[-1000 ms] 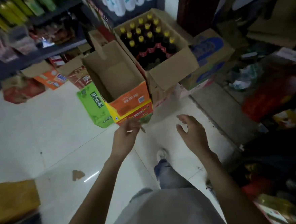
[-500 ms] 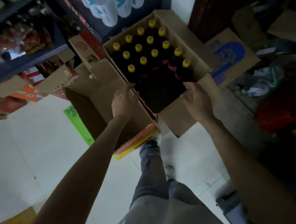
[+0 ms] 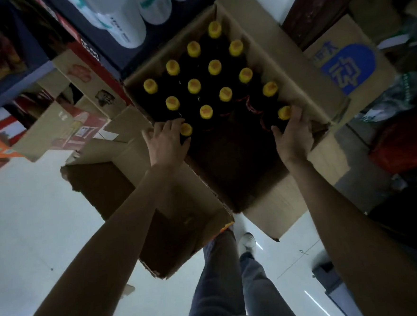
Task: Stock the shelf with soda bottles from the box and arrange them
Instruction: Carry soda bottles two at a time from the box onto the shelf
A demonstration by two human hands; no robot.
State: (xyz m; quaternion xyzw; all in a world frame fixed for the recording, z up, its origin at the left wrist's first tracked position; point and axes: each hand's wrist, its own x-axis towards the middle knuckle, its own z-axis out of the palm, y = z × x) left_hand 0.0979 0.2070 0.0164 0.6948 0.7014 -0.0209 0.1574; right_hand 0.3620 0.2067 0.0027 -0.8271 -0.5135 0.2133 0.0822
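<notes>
Yellow-capped soda bottles (image 3: 204, 84) stood upright in the open cardboard box (image 3: 292, 60) on the floor, long axes vertical. Left hand (image 3: 168, 143) was curled about the near-left bottle (image 3: 185, 132); right hand (image 3: 293, 134) clasped the near-right bottle (image 3: 283, 114). Each hand was nearest its own bottle, so lifting would run straight up. Shelf (image 3: 7, 90) lay to the left.

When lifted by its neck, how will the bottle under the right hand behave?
The bottle looks dark to its yellow cap, so probably full and heavy for its size. Tall and narrow, it may tip once out of the box. The right hand curls around it.
</notes>
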